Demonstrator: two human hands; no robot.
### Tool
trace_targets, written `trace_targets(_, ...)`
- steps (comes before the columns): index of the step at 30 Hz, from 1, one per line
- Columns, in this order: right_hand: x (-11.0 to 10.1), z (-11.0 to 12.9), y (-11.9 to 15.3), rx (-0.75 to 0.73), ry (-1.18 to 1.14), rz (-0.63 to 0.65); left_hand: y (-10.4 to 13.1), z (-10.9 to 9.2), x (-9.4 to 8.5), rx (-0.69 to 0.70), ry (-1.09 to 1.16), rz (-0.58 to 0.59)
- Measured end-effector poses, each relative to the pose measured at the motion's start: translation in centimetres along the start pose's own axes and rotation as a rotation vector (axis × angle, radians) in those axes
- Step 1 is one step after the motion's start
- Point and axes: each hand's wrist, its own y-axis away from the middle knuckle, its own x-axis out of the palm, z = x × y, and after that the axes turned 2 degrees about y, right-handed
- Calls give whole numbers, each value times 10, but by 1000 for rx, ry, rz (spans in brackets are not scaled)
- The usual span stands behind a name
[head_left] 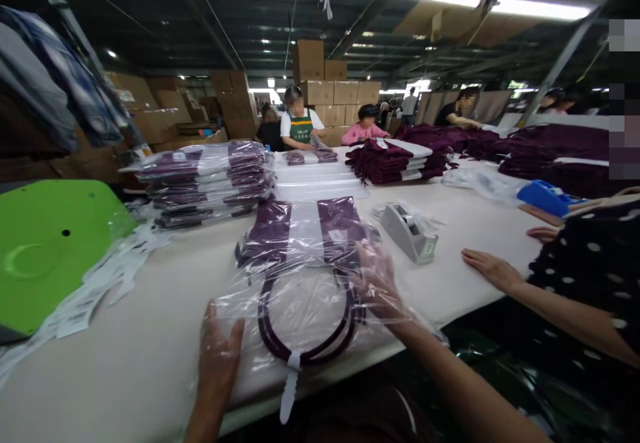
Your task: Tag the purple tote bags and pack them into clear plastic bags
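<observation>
A folded dark purple item (341, 226) with a white paper band (306, 229) lies on the table in a clear plastic bag (305, 296). Its dark cord-like loop (267, 326) curves toward me, with a white strap (290, 389) fastened round the near end. My left hand (219, 353) is at the bag's near left, thumb apart from the fingers and film across them. On the right side, my right hand (377, 286) rests against the item's edge with spread fingers, blurred by the film over them.
Wrapped purple bundles (205, 179) are stacked at left, near a green plastic piece (55, 249) and white labels (100, 289). A grey tape dispenser (410, 233) stands right of the bag. A co-worker's hand (493, 271) rests on the table. Unwrapped purple items (385, 159) lie farther back.
</observation>
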Motion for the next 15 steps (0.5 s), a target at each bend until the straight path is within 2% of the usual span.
trace_targets(2,-24,-31,23,65,-68,-76,2,-4,-4,57,7,48)
trace_targets(3,-31,-41,32,88,-117,-77,4,-6,-6,136,17,99)
trace_targets(5,-33,-44,46,87,-223,26,11,-15,-10,371,53,255)
trace_targets(7,-24,-26,53,33,-304,172,20,-28,-15,595,73,421)
trace_targets(9,-13,6,54,-69,-376,298,28,-44,-21,712,40,534)
trace_targets(12,-3,57,46,-173,-466,510,31,-71,-28,691,-69,613)
trace_targets(15,0,93,32,-135,-477,709,23,-96,-32,633,-119,666)
